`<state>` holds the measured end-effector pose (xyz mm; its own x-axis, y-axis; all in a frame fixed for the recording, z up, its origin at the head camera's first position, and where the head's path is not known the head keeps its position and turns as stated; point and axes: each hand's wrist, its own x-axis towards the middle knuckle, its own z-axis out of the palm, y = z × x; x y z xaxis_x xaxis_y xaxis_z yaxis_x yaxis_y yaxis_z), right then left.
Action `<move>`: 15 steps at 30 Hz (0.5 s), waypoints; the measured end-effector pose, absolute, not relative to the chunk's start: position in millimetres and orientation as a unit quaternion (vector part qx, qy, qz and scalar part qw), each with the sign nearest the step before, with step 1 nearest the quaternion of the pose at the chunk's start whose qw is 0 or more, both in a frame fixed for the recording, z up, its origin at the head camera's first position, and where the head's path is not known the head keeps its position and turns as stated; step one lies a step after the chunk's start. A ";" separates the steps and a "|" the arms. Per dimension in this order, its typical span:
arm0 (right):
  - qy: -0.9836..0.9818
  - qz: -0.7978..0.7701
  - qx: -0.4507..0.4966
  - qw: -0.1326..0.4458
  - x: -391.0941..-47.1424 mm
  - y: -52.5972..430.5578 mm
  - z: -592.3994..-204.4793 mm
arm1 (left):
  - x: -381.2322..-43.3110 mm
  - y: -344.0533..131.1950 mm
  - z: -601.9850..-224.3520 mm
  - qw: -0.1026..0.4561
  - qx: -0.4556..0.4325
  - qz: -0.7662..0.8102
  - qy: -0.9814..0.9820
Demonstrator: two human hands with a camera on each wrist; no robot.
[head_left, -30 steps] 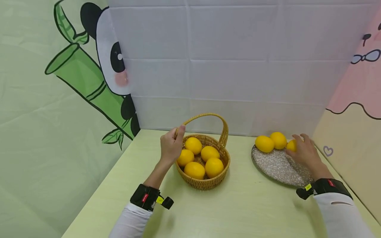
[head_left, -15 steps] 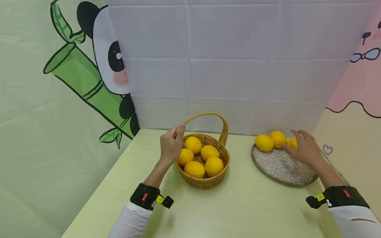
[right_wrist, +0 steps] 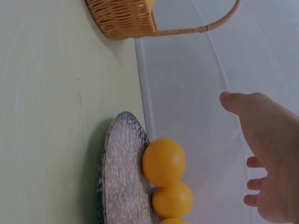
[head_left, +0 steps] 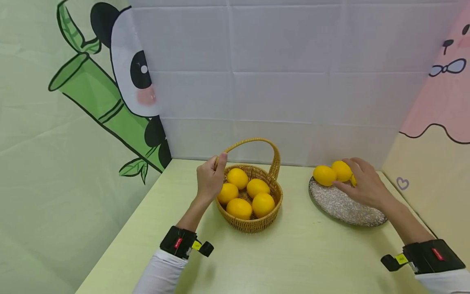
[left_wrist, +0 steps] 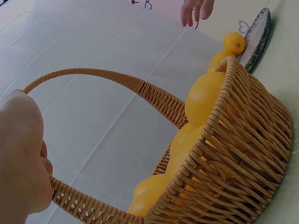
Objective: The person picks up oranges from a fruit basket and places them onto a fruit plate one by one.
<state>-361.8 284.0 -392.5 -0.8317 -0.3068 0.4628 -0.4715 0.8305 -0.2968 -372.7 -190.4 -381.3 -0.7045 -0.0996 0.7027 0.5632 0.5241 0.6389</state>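
Observation:
My left hand (head_left: 211, 179) grips the arched handle (head_left: 257, 140) of a wicker basket (head_left: 250, 226) on the table. Inside the basket lie several yellow lemons (head_left: 239, 209). At the right, an oval speckled plate (head_left: 339, 206) bears three lemons (head_left: 324, 175) along its far edge. My right hand (head_left: 365, 188) hovers over that plate with thumb and fingers spread, partly hiding the rightmost lemon in the head view. In the right wrist view the right hand (right_wrist: 271, 149) is apart from the fruit, nothing between thumb and fingers.
A pale green table (head_left: 304, 261) carries basket and plate, with a gap between them. A white cloth wall (head_left: 279, 81) rises along the back edge. Panels with a cartoon panda (head_left: 126, 65) and a pink figure (head_left: 437, 98) flank the table.
My right hand has drawn away from the rightmost lemon and shifted left over the plate, its fingers opening; that lemon stays on the plate. The left hand keeps its hold on the handle.

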 end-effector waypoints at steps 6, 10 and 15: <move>-0.945 0.189 0.216 0.158 -348.1 259.2 -383.5 | -373.1 -189.4 -381.5 0.358 -0.146 -0.464 -0.797; -0.952 0.171 0.225 0.117 -342.6 243.6 -381.3 | -372.6 -189.3 -381.8 0.358 -0.144 -0.468 -0.795; -0.946 0.157 0.261 0.110 -337.4 222.9 -380.7 | -372.6 -189.6 -381.6 0.359 -0.143 -0.468 -0.795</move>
